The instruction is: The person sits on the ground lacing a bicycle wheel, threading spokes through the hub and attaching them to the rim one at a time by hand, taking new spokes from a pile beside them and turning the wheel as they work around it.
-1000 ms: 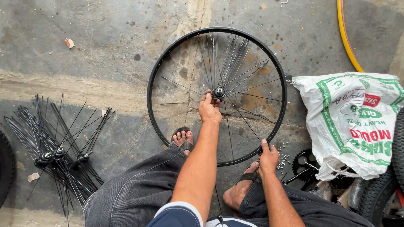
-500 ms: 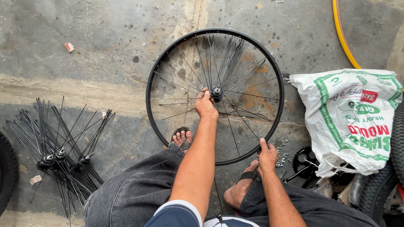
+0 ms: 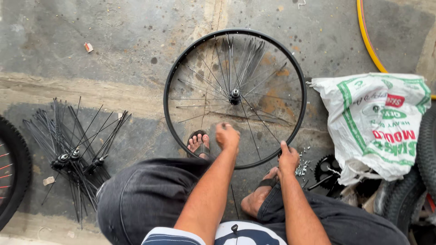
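Right hand [image 3: 289,159] rests on the near right arc of the wheel rim [image 3: 175,68], fingers closed over its edge. Left hand [image 3: 227,135] sits inside the rim, fingers pinched together, apparently on a spoke [image 3: 250,128]; the contact is too small to confirm. The hub [image 3: 234,95] lies just beyond the left hand, up and slightly right. The wheel lies flat on the floor [image 3: 113,36].

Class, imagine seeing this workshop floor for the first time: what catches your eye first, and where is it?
The black bicycle rim with loose spokes lies centre on the concrete, the left hand inside it and the right hand at its near edge. Hubs with fanned spokes lie left; a white printed sack sits right.
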A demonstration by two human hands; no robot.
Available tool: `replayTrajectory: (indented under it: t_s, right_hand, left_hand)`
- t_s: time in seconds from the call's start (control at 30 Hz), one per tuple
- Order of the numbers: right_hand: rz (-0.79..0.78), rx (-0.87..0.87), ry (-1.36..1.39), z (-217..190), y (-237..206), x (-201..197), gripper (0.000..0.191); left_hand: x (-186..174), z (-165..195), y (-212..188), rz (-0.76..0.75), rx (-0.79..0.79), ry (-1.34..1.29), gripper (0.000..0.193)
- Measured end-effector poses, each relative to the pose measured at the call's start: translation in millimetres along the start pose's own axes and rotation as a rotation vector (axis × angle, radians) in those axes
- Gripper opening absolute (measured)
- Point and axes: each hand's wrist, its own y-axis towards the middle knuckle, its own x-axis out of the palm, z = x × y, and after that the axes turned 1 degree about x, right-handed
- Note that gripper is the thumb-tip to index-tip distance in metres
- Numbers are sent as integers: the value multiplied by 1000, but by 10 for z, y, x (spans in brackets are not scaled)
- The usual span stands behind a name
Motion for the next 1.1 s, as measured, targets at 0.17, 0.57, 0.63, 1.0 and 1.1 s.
replayTrajectory:
  t_s: [0.17,0.57,0.63,1.0,1.1]
  right_hand:
    - [22,-63,41,57,-218,-297,37]
    - [5,-116,183,-338,246,-450,34]
    - [-38,-124,188,-459,337,-445,36]
    - [-289,5,414,-574,452,-517,26]
    - [-284,42,472,-537,262,-674,26]
  left_hand:
    - [-3,-150,-447,-868,-403,-55,34]
    - [75,-577,-498,-1354,-335,-128,20]
    - [124,-481,-471,-1450,-388,-231,21]
    - [768,-473,-335,-1279,-319,-357,20]
    - [911,-496,-239,-1262,-301,-415,18]
